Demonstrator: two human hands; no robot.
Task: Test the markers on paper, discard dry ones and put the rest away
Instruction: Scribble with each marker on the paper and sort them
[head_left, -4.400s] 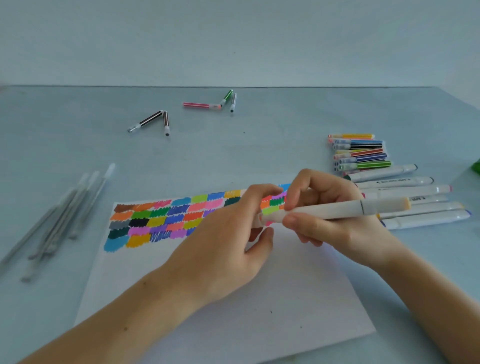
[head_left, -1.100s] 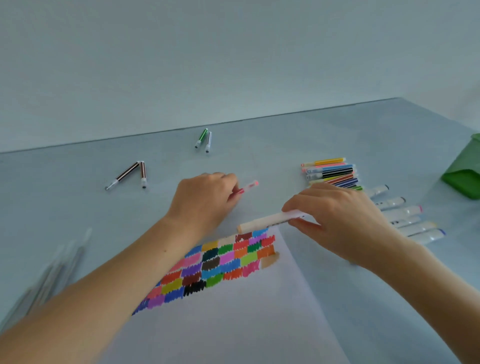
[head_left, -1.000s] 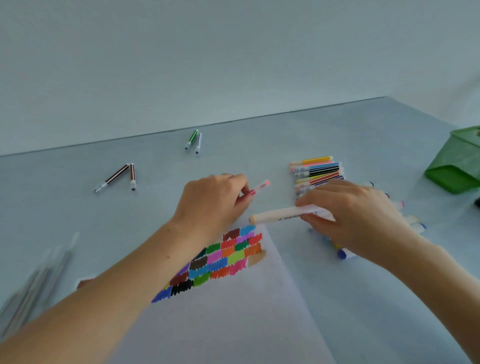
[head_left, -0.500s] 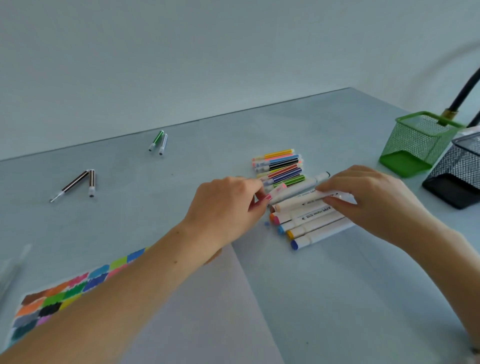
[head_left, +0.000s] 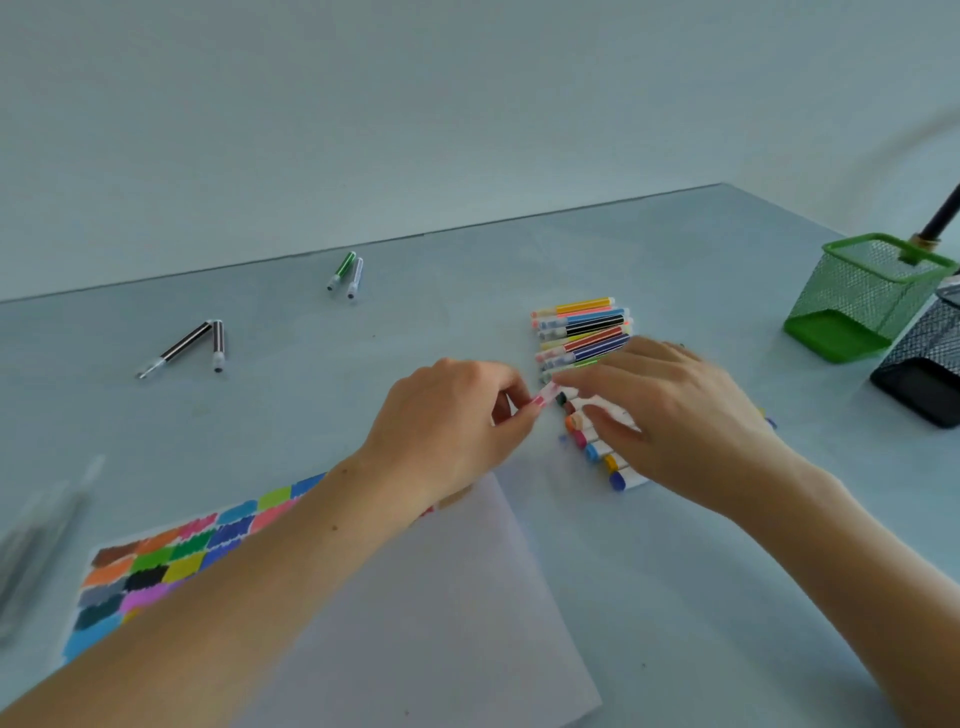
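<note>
No text, brand, number or sign can be read anywhere in the frame. The thick white markers (head_left: 615, 447) right of centre, partly under the right hand (head_left: 670, 410), carry no print that shows at this sharpness. The thin striped pens (head_left: 582, 332) just above them have pale label bands near their caps, too small and blurred to make out. The paper (head_left: 415, 597) at lower left bears only coloured swatches, no writing.

Pale wall (head_left: 363, 130) stood behind grey-blue tabletop (head_left: 675, 270); dark rod (head_left: 943, 215) rose at far right edge.
</note>
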